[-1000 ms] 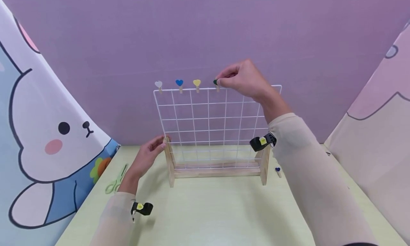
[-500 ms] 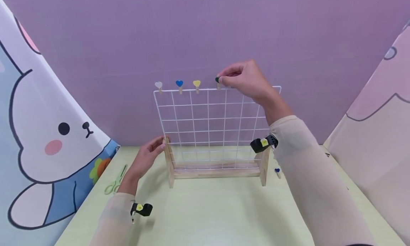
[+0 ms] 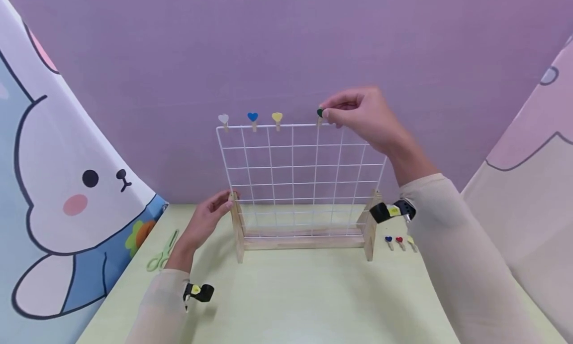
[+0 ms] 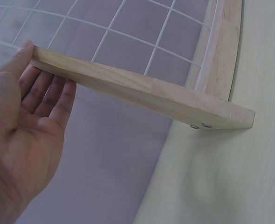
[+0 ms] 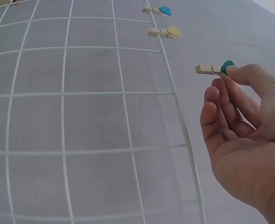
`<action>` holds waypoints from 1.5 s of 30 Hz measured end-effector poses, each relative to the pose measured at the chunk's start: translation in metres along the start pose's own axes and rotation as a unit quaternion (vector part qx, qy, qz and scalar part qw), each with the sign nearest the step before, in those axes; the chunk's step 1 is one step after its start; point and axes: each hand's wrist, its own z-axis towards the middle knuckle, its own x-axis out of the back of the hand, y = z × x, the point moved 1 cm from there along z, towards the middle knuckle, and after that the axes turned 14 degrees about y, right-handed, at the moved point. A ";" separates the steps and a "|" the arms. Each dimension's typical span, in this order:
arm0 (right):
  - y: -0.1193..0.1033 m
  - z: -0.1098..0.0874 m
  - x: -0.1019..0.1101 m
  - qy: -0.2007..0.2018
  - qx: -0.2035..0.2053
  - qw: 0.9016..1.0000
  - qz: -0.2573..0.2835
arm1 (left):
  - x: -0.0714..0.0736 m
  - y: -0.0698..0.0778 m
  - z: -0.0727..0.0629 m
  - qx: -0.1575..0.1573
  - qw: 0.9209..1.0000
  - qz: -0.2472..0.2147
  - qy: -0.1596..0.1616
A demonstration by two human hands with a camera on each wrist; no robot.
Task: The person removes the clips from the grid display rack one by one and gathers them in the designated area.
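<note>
Partly hidden
In the head view, my right hand point(image 3: 364, 117) blocks the top right corner of the wire grid point(image 3: 293, 166); my thumb point(image 5: 254, 77) covers part of the green heart point(image 5: 226, 66).

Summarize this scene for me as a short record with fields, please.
Right hand: pinches green-heart clip, apart from white grid
Left hand: holds side post of wooden stand
Grid's top edge: white-heart clip, blue-heart clip, yellow-heart clip
Table, right of stand: dark-blue-heart clip, red-heart clip, second yellow-heart clip
Table, left of stand: green scissors
</note>
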 end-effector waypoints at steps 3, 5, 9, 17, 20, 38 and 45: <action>0.003 -0.010 0.010 0.003 -0.001 1.000 -0.014 | -0.001 0.001 0.001 -0.002 1.000 -0.005 0.000; 0.007 -0.019 0.016 0.005 -0.005 1.000 -0.019 | -0.001 0.003 0.001 -0.004 1.000 -0.007 0.004; 0.018 -0.040 0.031 0.008 -0.013 0.999 -0.034 | -0.003 0.004 0.002 -0.004 1.000 -0.006 0.007; 0.054 -0.082 0.060 0.009 -0.037 0.997 -0.071 | -0.004 0.004 0.002 -0.002 1.000 -0.003 0.006; 0.069 -0.096 0.066 0.010 -0.044 0.995 -0.089 | -0.005 0.005 0.002 -0.008 1.000 -0.008 0.001; 0.182 -0.178 0.087 -0.037 -0.148 0.982 -0.107 | -0.001 0.009 0.000 -0.002 1.000 0.008 -0.009; 0.233 -0.203 0.095 -0.050 -0.204 0.972 -0.106 | -0.001 0.007 -0.001 0.001 1.000 0.008 -0.003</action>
